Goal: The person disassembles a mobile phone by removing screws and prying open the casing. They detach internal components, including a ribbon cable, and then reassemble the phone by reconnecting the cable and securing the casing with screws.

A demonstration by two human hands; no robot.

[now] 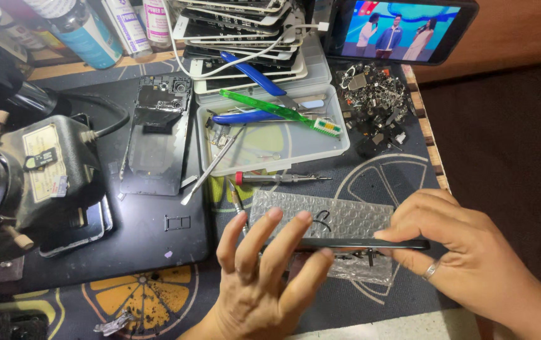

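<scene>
Both hands hold a thin dark phone edge-on over the counter.
Left hand [264, 264] fingers spread, thumb under; right hand [465, 252] pinches its end; phone [358, 243] long axis left-right, above bubble wrap [339, 217], probably not touching.

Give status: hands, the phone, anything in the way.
Left hand and right hand grip the thin black phone edge-on, one at each end. Bubble-wrap pouch directly beneath. Screwdriver and tweezers lie just behind.
</scene>
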